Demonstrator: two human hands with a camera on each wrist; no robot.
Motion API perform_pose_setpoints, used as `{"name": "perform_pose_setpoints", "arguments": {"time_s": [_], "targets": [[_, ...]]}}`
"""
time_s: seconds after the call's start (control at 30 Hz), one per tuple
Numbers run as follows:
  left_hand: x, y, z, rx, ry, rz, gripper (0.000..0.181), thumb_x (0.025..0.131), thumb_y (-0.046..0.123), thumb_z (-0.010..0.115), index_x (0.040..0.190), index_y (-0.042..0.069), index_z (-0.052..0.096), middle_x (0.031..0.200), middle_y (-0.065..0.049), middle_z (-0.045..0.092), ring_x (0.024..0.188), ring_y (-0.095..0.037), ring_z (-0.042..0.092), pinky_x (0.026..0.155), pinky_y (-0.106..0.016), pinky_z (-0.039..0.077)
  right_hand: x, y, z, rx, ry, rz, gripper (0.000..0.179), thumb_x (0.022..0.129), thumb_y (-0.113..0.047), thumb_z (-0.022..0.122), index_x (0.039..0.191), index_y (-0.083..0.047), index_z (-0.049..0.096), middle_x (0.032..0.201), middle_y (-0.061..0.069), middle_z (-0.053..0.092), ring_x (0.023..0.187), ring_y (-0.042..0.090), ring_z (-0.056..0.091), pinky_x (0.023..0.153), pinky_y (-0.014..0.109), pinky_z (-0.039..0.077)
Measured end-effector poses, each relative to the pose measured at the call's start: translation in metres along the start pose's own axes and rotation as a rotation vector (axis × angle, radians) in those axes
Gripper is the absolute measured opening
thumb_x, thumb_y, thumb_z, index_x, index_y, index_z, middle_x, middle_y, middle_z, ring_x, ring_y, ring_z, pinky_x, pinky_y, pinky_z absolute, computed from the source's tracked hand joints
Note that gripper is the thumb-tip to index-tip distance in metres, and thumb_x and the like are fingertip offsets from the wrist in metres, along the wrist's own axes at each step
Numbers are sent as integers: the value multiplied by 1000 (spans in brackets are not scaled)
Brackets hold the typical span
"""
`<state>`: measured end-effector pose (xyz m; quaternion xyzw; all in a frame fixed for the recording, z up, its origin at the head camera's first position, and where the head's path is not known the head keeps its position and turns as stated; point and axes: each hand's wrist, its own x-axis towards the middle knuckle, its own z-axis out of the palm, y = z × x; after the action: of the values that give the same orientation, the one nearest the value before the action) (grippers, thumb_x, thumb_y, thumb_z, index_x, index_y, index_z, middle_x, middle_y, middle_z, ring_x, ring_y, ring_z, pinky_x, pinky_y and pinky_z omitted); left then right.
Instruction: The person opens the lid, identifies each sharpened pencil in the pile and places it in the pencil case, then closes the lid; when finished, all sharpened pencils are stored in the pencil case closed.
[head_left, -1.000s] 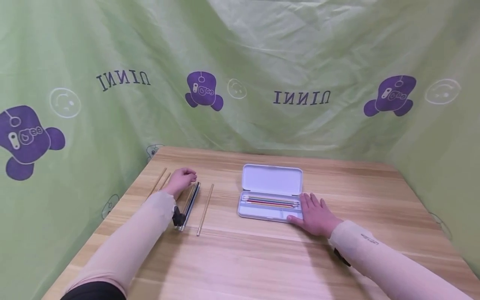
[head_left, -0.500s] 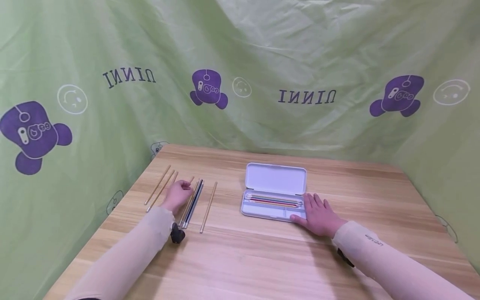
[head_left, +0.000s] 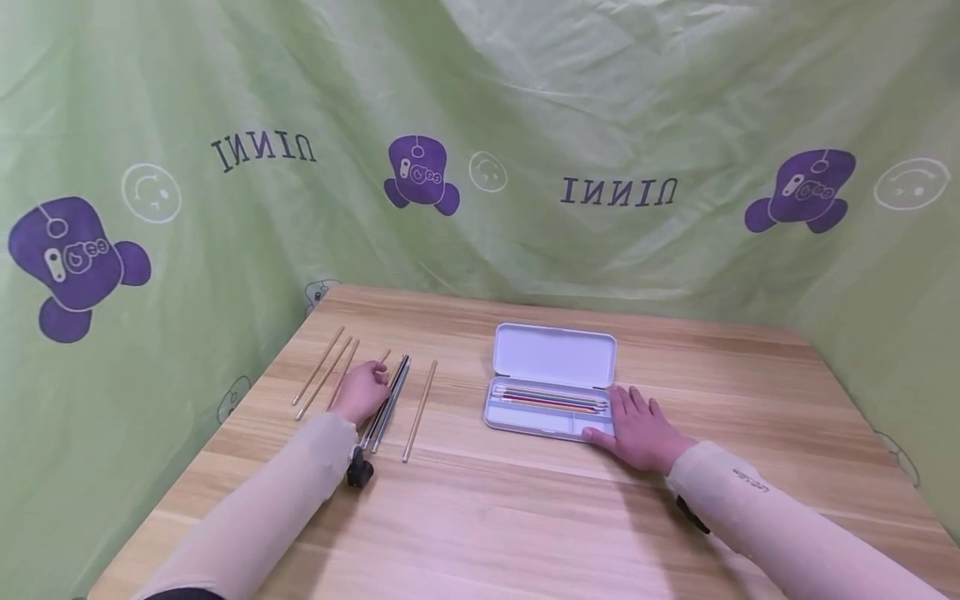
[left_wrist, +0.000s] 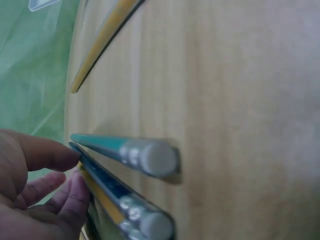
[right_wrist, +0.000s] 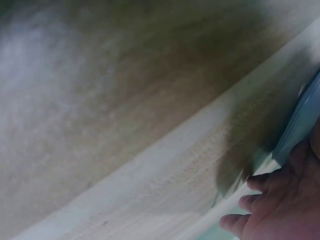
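My left hand [head_left: 363, 392] is over a cluster of pencils on the left of the table. In the left wrist view its thumb and fingers pinch a dark blue pencil [left_wrist: 112, 189]. A yellow pencil [left_wrist: 102, 196] lies right under that one, and a teal pencil [left_wrist: 102, 143] is close beside it. My right hand [head_left: 641, 429] rests with fingers spread against the right end of an open white pencil case [head_left: 521, 418]. Several coloured pencils [head_left: 551, 399] lie in the case's back compartment. In the right wrist view, the straight fingers [right_wrist: 257, 182] show near the case's edge [right_wrist: 302, 112].
Several wooden-coloured pencils [head_left: 318, 367] lie left of the left hand. A single one [head_left: 420, 411] lies between the cluster and the case. The wood-grain table [head_left: 480, 517] ends at a green curtain [head_left: 517, 250] at the back and sides.
My left hand has drawn back slightly toward me and closed on the pencil cluster, whose pencils have shifted a little. The head view has turned slightly left. The right hand stays at the case.
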<state>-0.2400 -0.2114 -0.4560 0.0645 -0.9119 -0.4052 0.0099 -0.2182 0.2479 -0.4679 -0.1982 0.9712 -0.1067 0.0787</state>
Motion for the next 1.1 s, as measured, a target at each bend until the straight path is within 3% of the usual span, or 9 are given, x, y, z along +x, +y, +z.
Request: {"name": "perform_pose_setpoints", "arguments": {"time_s": [0.2,0.3,0.4,0.47,0.7,0.93,1.1], "targets": [[1,8,-1,40,-44,-88,35,89,-4,64,122,-14,61,118,-29,65,105,-40,64,92,-48,55,1,6,5,-9,33,-8,107,100,-71,42,152,21,21,158,40,25,144,61,21,115,75,16],[2,13,-1,150,-69,-67,21,87,-1,66,105,-10,67,101,-22,68,90,-33,64,80,-42,55,0,5,4,-10,26,-4,110,99,-74,40,152,20,21,158,40,25,144,60,22,115,74,16],[4,16,-1,240,-96,-27,4,84,-1,62,86,-5,63,82,-13,60,75,-26,55,66,-35,48,-1,4,1,2,11,-4,111,98,-75,39,153,20,20,157,41,25,144,61,21,115,74,15],[5,16,-2,255,-99,-18,2,83,-1,61,82,-1,59,80,-10,56,72,-25,52,62,-32,43,-1,3,1,10,1,-2,111,98,-75,38,153,19,19,158,41,24,145,61,19,116,73,14],[7,7,-7,58,-78,-49,21,80,-4,75,98,-8,65,95,-17,65,82,-26,60,68,-31,50,2,6,5,13,11,-2,110,99,-74,41,153,19,20,159,39,23,145,60,18,116,74,13],[15,16,-18,-56,-86,-68,31,83,-2,70,112,-13,65,112,-26,66,103,-37,60,93,-47,52,2,6,4,29,3,5,108,99,-72,42,154,18,19,159,39,23,146,60,17,117,73,12],[28,26,-24,-253,-144,-59,24,89,-9,64,111,-19,62,101,-24,66,87,-27,65,79,-36,58,0,3,2,26,4,-3,110,99,-75,38,153,19,19,158,40,23,145,61,18,116,74,13]]}}
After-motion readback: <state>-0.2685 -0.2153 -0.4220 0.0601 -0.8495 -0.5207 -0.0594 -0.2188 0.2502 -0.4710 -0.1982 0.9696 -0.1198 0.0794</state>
